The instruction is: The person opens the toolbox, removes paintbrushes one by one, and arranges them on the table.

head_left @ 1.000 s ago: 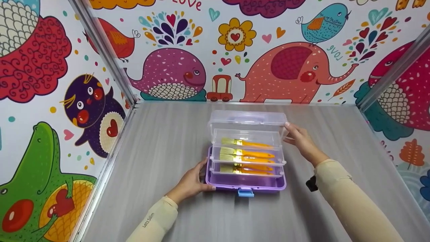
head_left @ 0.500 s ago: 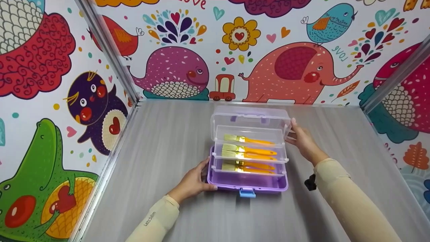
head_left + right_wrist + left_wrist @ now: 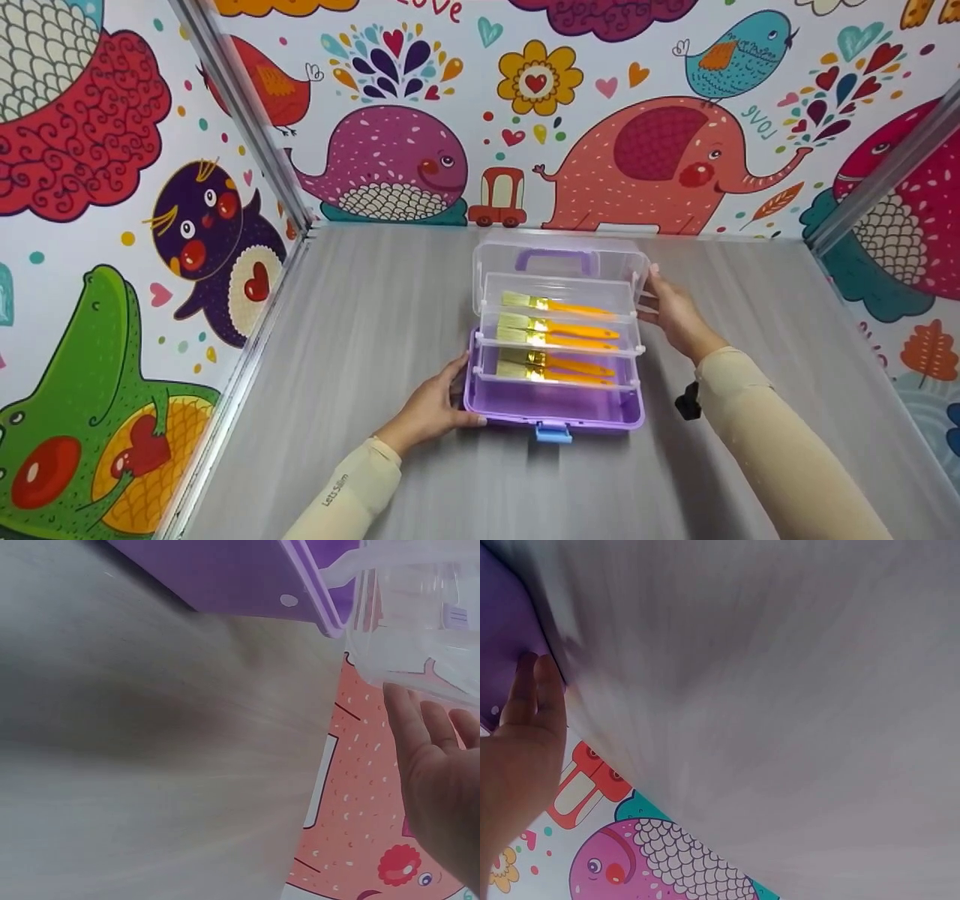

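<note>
A purple storage box [image 3: 555,411] stands on the table with its clear lid [image 3: 551,244] raised and tilted back. Its tiered clear trays [image 3: 559,283] are lifted out in steps and hold several paintbrushes [image 3: 581,330] with orange handles and pale bristles. My left hand [image 3: 431,409] holds the front left corner, thumb on the front and fingers along the side wall. At the lid's right side, my right hand [image 3: 675,311] touches it with fairly straight fingers. In the right wrist view those fingers [image 3: 405,720] meet the clear plastic from outside; the thumb is out of sight there.
A blue latch [image 3: 553,433] hangs from the box's front. The grey table [image 3: 360,315] ends at a back wall [image 3: 495,150] printed with cartoon animals, and metal corner strips [image 3: 247,112] run up the sides.
The lid has swung further back, its purple handle coming into view, and the trays have risen slightly. My right hand went with the lid; the left kept its place on the box.
</note>
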A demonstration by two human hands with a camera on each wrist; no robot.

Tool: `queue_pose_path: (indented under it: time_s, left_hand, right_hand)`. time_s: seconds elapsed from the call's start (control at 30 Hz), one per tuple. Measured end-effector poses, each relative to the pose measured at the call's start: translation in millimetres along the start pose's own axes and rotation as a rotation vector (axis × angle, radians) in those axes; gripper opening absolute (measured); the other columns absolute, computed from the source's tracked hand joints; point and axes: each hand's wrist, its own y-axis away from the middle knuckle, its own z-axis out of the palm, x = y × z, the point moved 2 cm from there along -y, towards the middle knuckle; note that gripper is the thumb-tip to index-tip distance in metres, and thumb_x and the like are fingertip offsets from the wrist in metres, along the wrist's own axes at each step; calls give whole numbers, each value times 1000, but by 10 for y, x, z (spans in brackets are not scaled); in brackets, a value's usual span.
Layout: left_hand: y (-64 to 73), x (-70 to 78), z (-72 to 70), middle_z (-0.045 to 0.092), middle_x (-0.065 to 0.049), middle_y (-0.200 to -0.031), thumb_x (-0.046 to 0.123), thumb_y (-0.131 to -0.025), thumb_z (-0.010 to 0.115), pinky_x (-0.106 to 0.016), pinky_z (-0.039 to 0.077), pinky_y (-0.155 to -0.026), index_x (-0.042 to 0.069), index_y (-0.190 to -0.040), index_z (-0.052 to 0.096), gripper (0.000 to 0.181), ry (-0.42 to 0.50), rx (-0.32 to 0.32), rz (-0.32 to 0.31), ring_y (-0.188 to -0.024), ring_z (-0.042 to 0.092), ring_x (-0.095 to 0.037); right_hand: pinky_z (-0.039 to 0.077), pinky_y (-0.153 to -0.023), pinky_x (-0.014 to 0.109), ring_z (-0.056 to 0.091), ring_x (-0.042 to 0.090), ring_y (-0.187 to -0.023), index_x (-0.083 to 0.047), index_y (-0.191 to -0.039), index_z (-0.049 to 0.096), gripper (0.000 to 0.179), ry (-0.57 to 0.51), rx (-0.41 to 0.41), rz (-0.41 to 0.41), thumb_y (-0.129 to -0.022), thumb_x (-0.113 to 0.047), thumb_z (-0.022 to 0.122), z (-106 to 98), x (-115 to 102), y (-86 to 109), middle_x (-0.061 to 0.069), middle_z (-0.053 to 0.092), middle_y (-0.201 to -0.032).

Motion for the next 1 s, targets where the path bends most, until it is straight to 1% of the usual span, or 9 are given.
queue_pose_path:
  time_s: [0.1, 0.23, 0.37, 0.47, 0.63, 0.8, 1.0]
  left_hand:
    - [4, 8, -3, 39, -21, -153, 14, -68, 92, -43, 33, -113, -1, -156, 24, 113, -33, 4, -18, -131, 49, -33]
    - [9, 24, -8, 40, -19, -152, 18, -67, 93, -42, 33, -113, 2, -157, 24, 114, -63, 6, -39, -130, 51, -31]
    - [6, 34, -7, 38, -20, -154, 16, -68, 92, -41, 35, -111, 1, -156, 24, 112, -47, -2, -38, -130, 51, -32]
    - [2, 37, -6, 38, -22, -153, 13, -69, 92, -42, 38, -109, -1, -156, 24, 111, -38, -7, -27, -129, 51, -35]
    - [0, 27, -6, 39, -23, -151, 13, -68, 92, -43, 38, -109, -1, -156, 24, 112, -38, -3, -26, -128, 52, -36]
    - [2, 27, -9, 40, -23, -151, 15, -69, 92, -44, 37, -110, 0, -156, 23, 113, -34, -3, -31, -128, 52, -35]
    - [2, 38, -13, 43, -21, -150, 20, -68, 93, -42, 38, -109, 3, -157, 25, 113, -68, -5, -54, -127, 54, -33]
  right_hand:
    - [34, -112, 50, 36, 41, -139, 0, -156, 24, 82, -29, -7, 23, -102, -61, 31, -4, 25, -46, 22, 28, -158]
    - [35, -111, 50, 37, 42, -139, 0, -157, 23, 77, -20, -18, 53, -104, -56, 32, -10, 62, -110, 21, 27, -159]
    - [36, -111, 50, 39, 42, -137, 1, -157, 21, 74, -9, -19, 62, -106, -51, 33, -19, 91, -158, 22, 28, -159]
    - [37, -109, 51, 42, 42, -135, 1, -156, 23, 71, -4, -16, 67, -106, -49, 34, -26, 101, -181, 22, 31, -157]
    - [40, -107, 51, 45, 41, -133, 0, -155, 27, 67, 2, -14, 89, -107, -46, 34, -17, 116, -229, 23, 37, -153]
    - [45, -104, 47, 53, 34, -125, 1, -154, 29, 63, 9, -10, 105, -108, -42, 34, -5, 137, -282, 24, 42, -148]
    - [52, -95, 38, 63, 22, -110, 1, -153, 31, 62, 36, 4, 103, -108, -41, 36, -26, 179, -311, 24, 46, -143]
